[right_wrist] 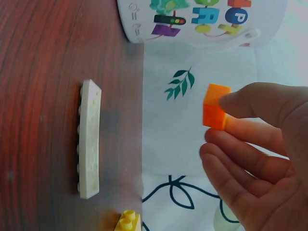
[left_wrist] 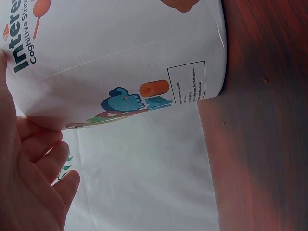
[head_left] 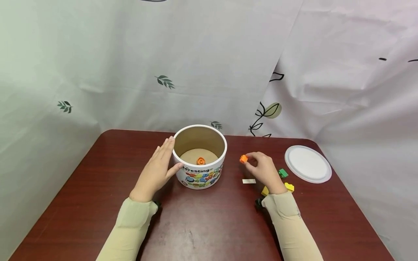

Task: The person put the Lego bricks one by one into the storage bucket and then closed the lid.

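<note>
A round white tub [head_left: 200,177] with colourful printing stands near the table's back edge, its top uncovered. Inside on its floor lies an orange piece [head_left: 200,161]. My left hand [head_left: 156,169] rests against the tub's left side with its fingers straight. Between thumb and fingers, my right hand [head_left: 265,172] pinches an orange toy brick [right_wrist: 215,107] above the table, to the right of the tub. Below that hand a white flat brick strip [right_wrist: 90,139] lies on the table. A yellow brick [right_wrist: 128,221] shows at the lower edge of the right wrist view.
Around the right forearm lie a green brick [head_left: 283,173], another yellow brick [head_left: 289,187] and a dark piece [head_left: 259,203]. A round white lid [head_left: 308,164] lies at the table's right. A pale curtain [head_left: 196,65] hangs behind the dark red table [head_left: 202,224].
</note>
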The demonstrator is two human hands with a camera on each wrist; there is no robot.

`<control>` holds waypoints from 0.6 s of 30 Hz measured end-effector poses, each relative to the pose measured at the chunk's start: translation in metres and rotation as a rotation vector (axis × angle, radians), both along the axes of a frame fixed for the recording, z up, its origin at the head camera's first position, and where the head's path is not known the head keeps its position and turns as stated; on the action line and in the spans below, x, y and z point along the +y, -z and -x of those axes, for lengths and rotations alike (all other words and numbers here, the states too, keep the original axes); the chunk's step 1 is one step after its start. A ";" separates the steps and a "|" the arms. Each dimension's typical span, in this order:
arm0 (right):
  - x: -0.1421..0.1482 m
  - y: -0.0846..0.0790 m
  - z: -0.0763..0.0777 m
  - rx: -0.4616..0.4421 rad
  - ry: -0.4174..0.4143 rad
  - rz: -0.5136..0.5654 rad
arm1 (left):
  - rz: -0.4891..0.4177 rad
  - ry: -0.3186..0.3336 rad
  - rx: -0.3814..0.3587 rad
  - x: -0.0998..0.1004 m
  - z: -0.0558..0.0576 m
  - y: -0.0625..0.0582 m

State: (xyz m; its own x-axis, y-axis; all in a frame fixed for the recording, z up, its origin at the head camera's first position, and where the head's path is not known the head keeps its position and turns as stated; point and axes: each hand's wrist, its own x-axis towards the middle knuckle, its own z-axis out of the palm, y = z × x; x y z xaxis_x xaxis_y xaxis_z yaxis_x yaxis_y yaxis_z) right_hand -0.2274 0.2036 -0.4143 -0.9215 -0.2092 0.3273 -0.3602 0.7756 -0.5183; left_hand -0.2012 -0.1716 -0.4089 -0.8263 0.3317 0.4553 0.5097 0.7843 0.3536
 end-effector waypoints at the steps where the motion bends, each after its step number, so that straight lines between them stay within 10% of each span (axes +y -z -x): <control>1: -0.001 0.000 0.000 0.019 0.001 0.009 | 0.000 0.000 -0.002 0.000 0.000 0.000; 18: -0.025 -0.024 -0.010 0.281 -0.013 0.223 | -0.012 0.011 -0.002 0.000 0.002 0.001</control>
